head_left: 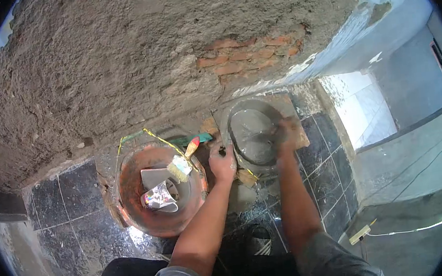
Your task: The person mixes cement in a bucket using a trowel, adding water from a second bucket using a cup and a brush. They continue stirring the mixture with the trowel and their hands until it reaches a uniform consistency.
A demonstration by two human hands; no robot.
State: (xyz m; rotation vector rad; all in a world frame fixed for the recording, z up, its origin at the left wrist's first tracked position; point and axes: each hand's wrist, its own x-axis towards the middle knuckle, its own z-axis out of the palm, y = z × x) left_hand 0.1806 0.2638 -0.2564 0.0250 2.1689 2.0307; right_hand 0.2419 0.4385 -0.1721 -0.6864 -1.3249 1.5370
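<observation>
A round dark bucket (237,160) holds wet grey cement mix (252,135). Just outside its left rim is my left hand (222,164), its fingers curled closed around a dark gap. Whatever it grips, if anything, I cannot make out. My right hand (285,135) is over the bucket's right edge, smeared by motion, so its fingers and anything in them do not show clearly. Left of my left hand stands an orange-brown tub (127,204). A paintbrush (181,166) with a red-tipped handle rests at the tub's right side, and a patterned plastic piece (159,196) lies inside.
A rough plastered wall (136,66) with exposed bricks (248,57) rises in front. A green strip (192,139) lies between the containers. Dark floor tiles (68,196) surround them. A pale power strip (360,234) with a lit cable hangs at the right.
</observation>
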